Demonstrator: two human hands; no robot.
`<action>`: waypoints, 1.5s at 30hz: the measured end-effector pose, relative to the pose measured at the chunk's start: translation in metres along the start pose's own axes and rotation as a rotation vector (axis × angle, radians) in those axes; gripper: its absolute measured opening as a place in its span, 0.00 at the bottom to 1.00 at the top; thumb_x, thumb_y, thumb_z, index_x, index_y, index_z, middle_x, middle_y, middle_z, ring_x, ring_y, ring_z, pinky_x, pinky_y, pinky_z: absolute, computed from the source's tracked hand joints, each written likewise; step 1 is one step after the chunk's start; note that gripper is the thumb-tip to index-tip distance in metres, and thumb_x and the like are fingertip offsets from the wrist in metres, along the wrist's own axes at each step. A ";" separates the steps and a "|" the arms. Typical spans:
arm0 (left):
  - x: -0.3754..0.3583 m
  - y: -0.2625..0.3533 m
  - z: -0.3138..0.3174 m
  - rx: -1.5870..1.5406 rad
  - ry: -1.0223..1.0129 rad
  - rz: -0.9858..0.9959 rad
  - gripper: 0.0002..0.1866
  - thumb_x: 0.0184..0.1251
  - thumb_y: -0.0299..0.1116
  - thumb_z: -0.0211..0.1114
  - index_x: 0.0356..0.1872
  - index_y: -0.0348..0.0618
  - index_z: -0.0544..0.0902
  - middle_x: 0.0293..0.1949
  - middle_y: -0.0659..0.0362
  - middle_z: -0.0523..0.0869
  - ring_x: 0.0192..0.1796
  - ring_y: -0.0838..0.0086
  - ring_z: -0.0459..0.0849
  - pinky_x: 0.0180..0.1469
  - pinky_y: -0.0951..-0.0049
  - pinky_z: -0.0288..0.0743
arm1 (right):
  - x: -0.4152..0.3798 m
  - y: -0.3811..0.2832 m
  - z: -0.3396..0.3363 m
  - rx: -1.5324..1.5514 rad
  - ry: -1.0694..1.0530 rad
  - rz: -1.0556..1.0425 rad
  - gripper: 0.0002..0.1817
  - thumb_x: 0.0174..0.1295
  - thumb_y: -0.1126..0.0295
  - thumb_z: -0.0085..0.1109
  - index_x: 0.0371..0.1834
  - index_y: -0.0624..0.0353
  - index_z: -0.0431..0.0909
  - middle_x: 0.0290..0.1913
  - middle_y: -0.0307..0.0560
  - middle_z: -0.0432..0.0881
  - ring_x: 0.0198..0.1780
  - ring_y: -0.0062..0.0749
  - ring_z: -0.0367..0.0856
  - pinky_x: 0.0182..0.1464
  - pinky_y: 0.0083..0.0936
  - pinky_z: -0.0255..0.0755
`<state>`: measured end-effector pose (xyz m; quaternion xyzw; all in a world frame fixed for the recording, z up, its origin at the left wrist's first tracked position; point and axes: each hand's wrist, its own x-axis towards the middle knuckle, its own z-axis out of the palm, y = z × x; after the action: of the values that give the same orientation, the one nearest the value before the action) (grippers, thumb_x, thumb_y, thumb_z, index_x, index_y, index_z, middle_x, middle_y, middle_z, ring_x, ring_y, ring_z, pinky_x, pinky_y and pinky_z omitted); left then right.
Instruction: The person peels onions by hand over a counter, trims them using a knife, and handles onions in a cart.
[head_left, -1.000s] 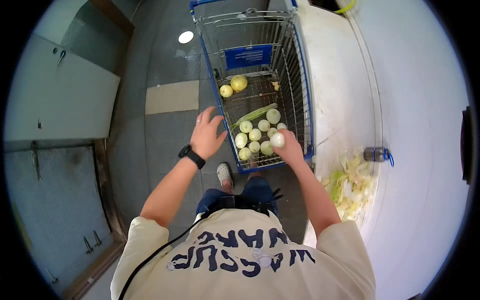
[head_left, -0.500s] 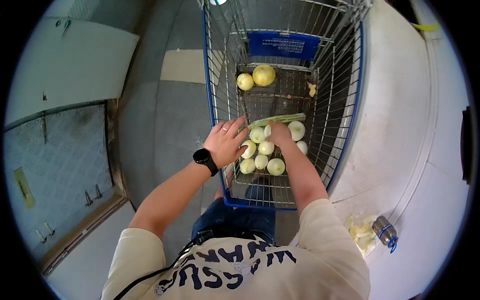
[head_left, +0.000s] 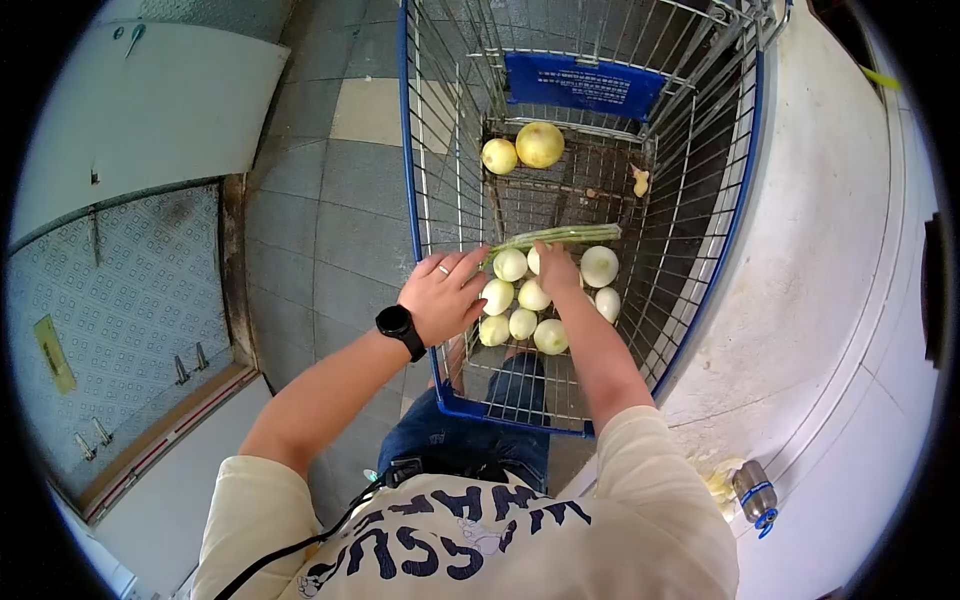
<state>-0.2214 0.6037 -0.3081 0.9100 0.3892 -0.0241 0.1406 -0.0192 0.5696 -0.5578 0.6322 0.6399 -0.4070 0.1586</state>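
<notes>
Several pale, peeled-looking onions (head_left: 551, 337) sit in rows at the near end of the shopping cart (head_left: 575, 425). My right hand (head_left: 558, 270) reaches down among them, its fingers closed on an onion (head_left: 533, 261) that they partly cover. Over the cart's left side, my left hand (head_left: 445, 298) is open with fingers spread, close to the leftmost onions (head_left: 497, 296). Its fingertips are near the end of a bundle of long green stalks (head_left: 560, 236), which lies across the cart behind the onions.
Two yellowish round fruits or vegetables (head_left: 540, 145) and a small ginger-like piece (head_left: 640, 181) lie farther back in the cart. A pale ledge (head_left: 790, 250) runs along the right, with a metal bottle (head_left: 755, 491) on it. Cabinet doors (head_left: 130, 310) stand at left.
The view has shifted slightly, so the cart appears wider. My left hand has moved a little down and left relative to the onions. My right hand stays at about the same onion.
</notes>
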 end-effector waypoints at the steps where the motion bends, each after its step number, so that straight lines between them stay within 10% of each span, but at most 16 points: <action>1: -0.001 0.000 0.000 -0.001 -0.001 0.000 0.17 0.57 0.43 0.69 0.45 0.48 0.83 0.63 0.58 0.76 0.59 0.67 0.77 0.59 0.61 0.69 | 0.001 0.001 -0.003 -0.014 -0.003 -0.026 0.37 0.60 0.72 0.65 0.73 0.47 0.60 0.69 0.60 0.64 0.64 0.55 0.73 0.58 0.41 0.78; 12: 0.000 -0.003 0.003 -0.005 0.004 -0.003 0.14 0.56 0.42 0.69 0.40 0.48 0.83 0.62 0.59 0.76 0.57 0.67 0.78 0.57 0.62 0.70 | 0.008 -0.026 -0.062 -0.194 -0.030 -0.036 0.28 0.63 0.63 0.64 0.65 0.56 0.67 0.62 0.58 0.71 0.57 0.53 0.79 0.55 0.44 0.78; 16: -0.003 -0.005 0.008 -0.023 0.002 -0.012 0.13 0.55 0.42 0.69 0.39 0.48 0.83 0.61 0.60 0.76 0.55 0.68 0.78 0.56 0.63 0.71 | 0.077 -0.020 -0.117 0.163 0.581 -0.152 0.32 0.60 0.58 0.67 0.64 0.58 0.68 0.56 0.60 0.75 0.53 0.55 0.80 0.53 0.46 0.78; 20: -0.001 -0.005 0.008 -0.036 0.003 -0.029 0.13 0.54 0.41 0.69 0.39 0.50 0.83 0.60 0.60 0.77 0.55 0.70 0.79 0.55 0.65 0.71 | 0.168 -0.026 -0.137 0.104 0.423 -0.019 0.51 0.49 0.53 0.76 0.76 0.49 0.57 0.74 0.60 0.57 0.71 0.60 0.63 0.67 0.45 0.70; 30: -0.004 -0.005 0.007 -0.024 0.022 -0.019 0.12 0.55 0.41 0.69 0.36 0.49 0.82 0.60 0.60 0.77 0.54 0.69 0.78 0.56 0.65 0.70 | 0.141 -0.007 -0.129 0.810 0.399 0.288 0.49 0.42 0.63 0.80 0.71 0.46 0.64 0.69 0.63 0.61 0.64 0.60 0.72 0.63 0.45 0.74; 36: -0.008 -0.005 0.003 -0.034 0.080 0.028 0.12 0.54 0.40 0.69 0.36 0.47 0.82 0.58 0.59 0.77 0.54 0.68 0.78 0.56 0.64 0.71 | 0.095 -0.034 -0.124 0.239 0.481 0.462 0.41 0.49 0.64 0.76 0.67 0.54 0.66 0.65 0.62 0.65 0.58 0.56 0.75 0.60 0.44 0.74; 41: -0.010 -0.004 0.006 -0.085 0.077 0.031 0.12 0.55 0.41 0.69 0.36 0.47 0.82 0.57 0.60 0.78 0.54 0.68 0.78 0.55 0.64 0.71 | 0.117 -0.084 -0.124 0.172 0.508 -0.316 0.23 0.63 0.70 0.56 0.63 0.55 0.72 0.62 0.55 0.71 0.63 0.62 0.68 0.62 0.49 0.69; 45: -0.008 -0.008 0.011 -0.036 0.040 0.013 0.12 0.57 0.44 0.69 0.34 0.49 0.82 0.57 0.62 0.78 0.54 0.71 0.78 0.53 0.66 0.70 | 0.193 -0.106 -0.065 -0.252 0.697 -0.216 0.24 0.60 0.65 0.61 0.61 0.51 0.74 0.63 0.51 0.71 0.61 0.55 0.72 0.63 0.45 0.68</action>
<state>-0.2319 0.5998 -0.3195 0.9102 0.3865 0.0019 0.1491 -0.1274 0.7612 -0.6224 0.6373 0.7632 -0.1000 -0.0357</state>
